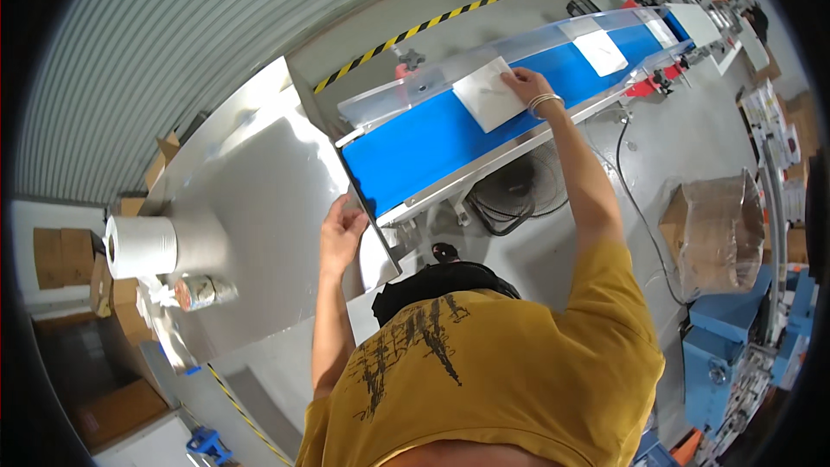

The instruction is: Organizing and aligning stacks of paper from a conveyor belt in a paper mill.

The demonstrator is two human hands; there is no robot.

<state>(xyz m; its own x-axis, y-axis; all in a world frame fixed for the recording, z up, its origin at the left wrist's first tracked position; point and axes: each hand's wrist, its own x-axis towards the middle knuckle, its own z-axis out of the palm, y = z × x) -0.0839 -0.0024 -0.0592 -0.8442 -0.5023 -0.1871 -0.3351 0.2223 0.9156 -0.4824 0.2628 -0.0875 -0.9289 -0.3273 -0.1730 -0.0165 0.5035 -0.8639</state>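
Observation:
On the blue conveyor belt (406, 164), a flat white square packet (484, 104) lies tilted across the near part of the belt. My right hand (529, 91), with a pale band round its wrist, pinches the packet's right edge. Further along the belt is another white packet (599, 53), and a third white one (660, 30) shows near the far end. By the belt's left end, my left hand (342, 232) rests at the rim of the steel table (268, 199), its fingers loosely bent and apart, with nothing seen in them.
A large white roll (143, 246) and a jar-like container (201, 291) stand at the table's left. Clear guards (380, 108) flank the belt. Below it sits a black fan (519, 186). Rightward are a plastic-lined carton (718, 233), a floor cable (635, 199) and blue machinery (726, 329).

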